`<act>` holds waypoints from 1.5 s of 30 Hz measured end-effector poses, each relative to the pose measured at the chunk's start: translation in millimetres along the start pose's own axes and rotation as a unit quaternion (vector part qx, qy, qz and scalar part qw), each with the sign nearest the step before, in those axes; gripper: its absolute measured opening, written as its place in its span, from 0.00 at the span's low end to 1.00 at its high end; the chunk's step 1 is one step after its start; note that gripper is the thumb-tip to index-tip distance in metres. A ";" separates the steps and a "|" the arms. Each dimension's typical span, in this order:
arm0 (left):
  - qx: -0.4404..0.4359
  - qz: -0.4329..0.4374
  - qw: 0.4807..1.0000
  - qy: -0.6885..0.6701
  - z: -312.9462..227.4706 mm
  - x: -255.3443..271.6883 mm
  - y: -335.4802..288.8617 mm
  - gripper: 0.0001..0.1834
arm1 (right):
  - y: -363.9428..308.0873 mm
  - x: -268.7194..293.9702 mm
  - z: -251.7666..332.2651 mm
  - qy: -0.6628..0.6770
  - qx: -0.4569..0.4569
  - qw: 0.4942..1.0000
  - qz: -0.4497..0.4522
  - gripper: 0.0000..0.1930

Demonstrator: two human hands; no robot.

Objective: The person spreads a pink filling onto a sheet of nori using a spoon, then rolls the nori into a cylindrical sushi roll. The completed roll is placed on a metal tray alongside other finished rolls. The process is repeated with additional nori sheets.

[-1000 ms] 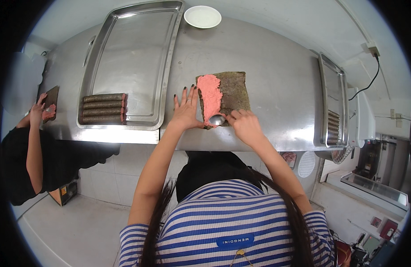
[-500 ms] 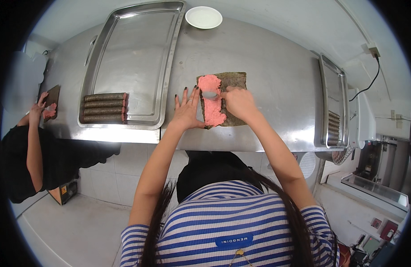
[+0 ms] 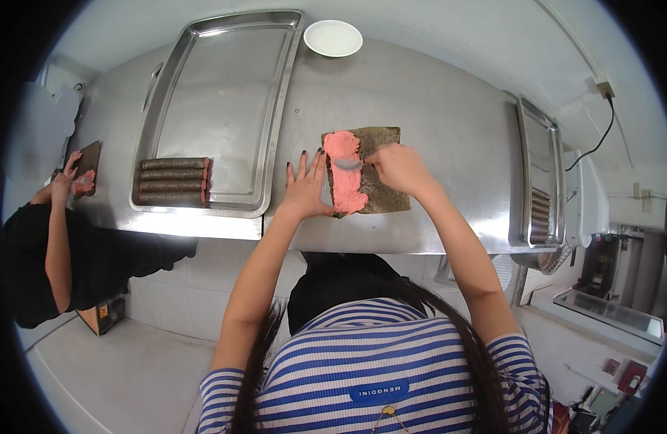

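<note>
Right fingers (image 3: 383,155) grip one spoon (image 3: 345,165), bowl leftward, over one pink-paste strip (image 3: 348,196) running lengthwise toward the desk's (image 3: 460,163) near edge; left fingers (image 3: 302,168) spread.

Seaweed sheet (image 3: 384,192): dark olive-brown, faintly mottled. Paste (image 3: 348,199): uniform salmon pink. Spoon (image 3: 348,165): silver-grey. Left hand (image 3: 304,194): nails dark. Rolls (image 3: 173,186): blackish green-brown, pink at the ends. Tray (image 3: 217,87) and table (image 3: 449,130): silver-grey with paler sheen. Dish (image 3: 333,38): white. Shirt (image 3: 377,354): horizontal blue and whitish stripes, with a solid blue patch (image 3: 379,391). Co-worker's clothing (image 3: 44,260): black. Cord (image 3: 601,137): black.
</note>
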State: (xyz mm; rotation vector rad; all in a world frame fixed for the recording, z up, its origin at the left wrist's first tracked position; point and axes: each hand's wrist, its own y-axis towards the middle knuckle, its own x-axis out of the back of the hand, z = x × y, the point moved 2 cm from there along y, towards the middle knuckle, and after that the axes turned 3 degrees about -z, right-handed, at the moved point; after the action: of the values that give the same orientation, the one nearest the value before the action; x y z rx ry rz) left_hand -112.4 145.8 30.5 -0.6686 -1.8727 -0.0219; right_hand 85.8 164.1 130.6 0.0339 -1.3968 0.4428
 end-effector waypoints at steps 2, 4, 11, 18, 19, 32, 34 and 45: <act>-0.001 0.002 1.000 0.000 -2.3 2.7 0.2 0.74 | 13.7 -7.6 -5.8 -0.007 -0.007 0.999 -0.051 0.12; -0.005 -0.011 1.000 0.000 2.2 -0.2 -1.8 0.74 | 22.1 -26.5 -8.3 -0.023 -0.003 0.996 -0.082 0.10; -0.024 -0.012 1.000 0.013 3.8 -6.1 -5.1 0.74 | -24.6 -24.2 11.8 -0.024 0.027 0.999 0.011 0.12; -0.009 0.011 1.000 0.010 4.1 -3.8 -7.0 0.75 | -1.2 -8.8 -1.5 -0.007 0.007 0.996 -0.089 0.13; -0.008 0.010 1.000 0.010 3.8 -3.5 -6.9 0.75 | 0.1 -10.1 0.6 -0.020 0.003 0.995 -0.100 0.13; -0.002 0.014 1.000 0.002 2.1 -3.4 -5.1 0.75 | -13.5 -16.4 -3.6 0.001 0.015 0.997 -0.073 0.14; -0.002 0.012 1.000 0.006 3.5 -5.7 -4.7 0.75 | -6.7 -18.7 1.2 -0.015 -0.009 0.993 -0.113 0.13; -0.005 0.006 1.000 0.015 3.7 -6.9 -6.1 0.75 | -35.7 -28.5 -7.6 0.028 -0.003 0.999 -0.028 0.13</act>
State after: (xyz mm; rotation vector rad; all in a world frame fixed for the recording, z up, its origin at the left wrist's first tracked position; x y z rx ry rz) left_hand -116.7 138.8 24.8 -0.6816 -1.8419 -0.0329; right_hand 101.4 125.4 110.3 0.0548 -1.3389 0.3908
